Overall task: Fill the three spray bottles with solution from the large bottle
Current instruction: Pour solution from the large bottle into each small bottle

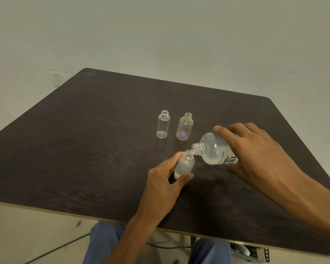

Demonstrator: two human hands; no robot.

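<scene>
I am pouring now; my right hand [255,151] is wrapped around the large bottle [215,151], which lies tipped almost flat with its open neck down and to the left, so the solution runs out at the lip; my left hand [166,180] is closed on the small bottle [185,165], thumb in front and fingers behind, to keep it steady under the stream and stop it skating on the surface [84,140]. The two mouths sit touching or just apart; I cannot tell which from this angle. The small bottle looks cloudy, with a pale band at its base, so I judge some liquid is in, though the level is hard to read. It stands toward the near right part of the surface, well in from the near edge. Two more bottles wait upright and uncapped farther back, toward the far edge: a clear one [163,124] and, just beside it on the right, a yellowish one [185,126]; both look empty, parked out of the way of my arms; so I judge this the first fill of three.
</scene>
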